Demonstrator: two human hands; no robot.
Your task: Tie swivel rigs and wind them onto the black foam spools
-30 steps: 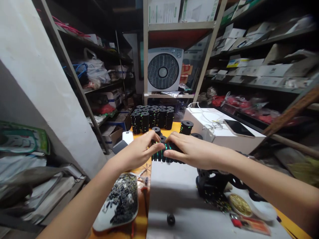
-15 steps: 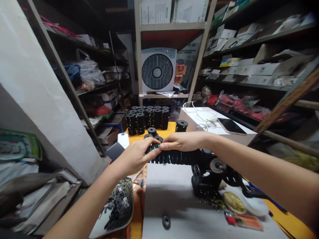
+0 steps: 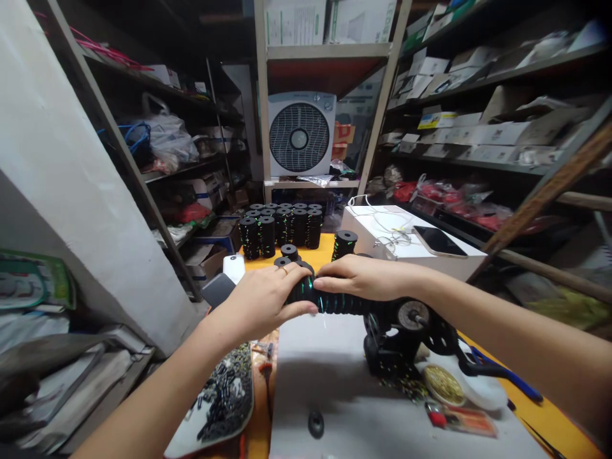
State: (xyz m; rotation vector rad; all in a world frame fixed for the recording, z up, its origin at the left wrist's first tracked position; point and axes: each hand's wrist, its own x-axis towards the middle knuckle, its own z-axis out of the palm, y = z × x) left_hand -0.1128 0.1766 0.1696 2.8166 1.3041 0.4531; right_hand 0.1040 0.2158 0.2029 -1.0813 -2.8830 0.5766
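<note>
Black ring point(image 3: 316, 424) lying on a white board point(image 3: 296, 382), left hand point(image 3: 272, 296) clasping the left end of a row of black discs point(image 3: 347, 304) over the board's far edge, right hand point(image 3: 358, 275) resting across its top, closure unclear, black stacks point(image 3: 299, 229) standing behind.

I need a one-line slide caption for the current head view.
Left hand and right hand on a row of black discs, with upright black spools and a box fan beyond.

Wkshop/storerm: shelves point(image 3: 329, 52) w/ boxes point(image 3: 502, 134) & bags point(image 3: 169, 143), tray point(image 3: 183, 437) of sm. parts point(image 3: 218, 408), black spools point(image 3: 299, 228) on bench point(image 3: 329, 244).
</note>
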